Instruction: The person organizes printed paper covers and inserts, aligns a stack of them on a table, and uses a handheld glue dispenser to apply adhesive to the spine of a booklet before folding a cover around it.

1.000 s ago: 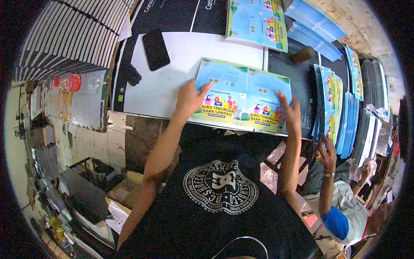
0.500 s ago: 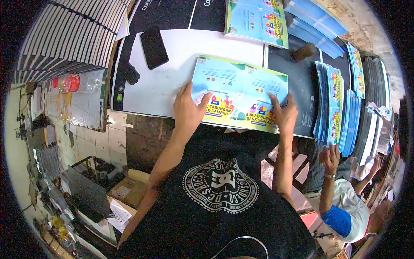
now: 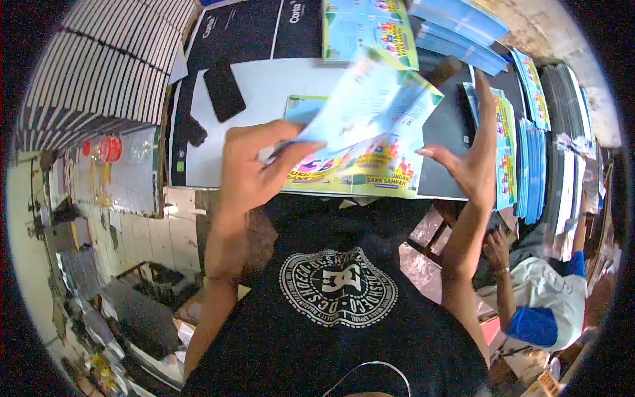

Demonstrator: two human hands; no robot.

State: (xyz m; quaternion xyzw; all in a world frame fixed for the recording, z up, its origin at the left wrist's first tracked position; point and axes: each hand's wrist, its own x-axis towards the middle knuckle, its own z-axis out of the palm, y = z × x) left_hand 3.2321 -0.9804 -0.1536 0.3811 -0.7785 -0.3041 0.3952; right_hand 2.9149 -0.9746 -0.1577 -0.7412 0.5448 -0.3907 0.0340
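Observation:
A light-blue and yellow printed cover sheet [image 3: 360, 109] is raised and bent, partly blurred by motion. My left hand [image 3: 254, 165] pinches its left edge between thumb and fingers. Beneath it, more of the same printed sheets [image 3: 390, 184] lie flat at the near edge of the table. My right hand [image 3: 475, 165] is off to the right of the sheets, thumb and fingers spread, holding nothing. Its fingers reach up beside a stack of matching sheets [image 3: 506, 149].
A black phone [image 3: 223, 91] and a small black object [image 3: 193, 131] rest on the white board [image 3: 254, 79]. Farther back are another printed pile [image 3: 367, 33], a brown block [image 3: 444, 69] and blue-edged stacks [image 3: 456, 43]. Thick stacks [image 3: 119, 59] stand left. A co-worker [image 3: 536, 317] is at lower right.
My left hand has moved left and lifted a printed sheet, which now bends upward. The right hand has let go of the sheets, moving right and opening wide.

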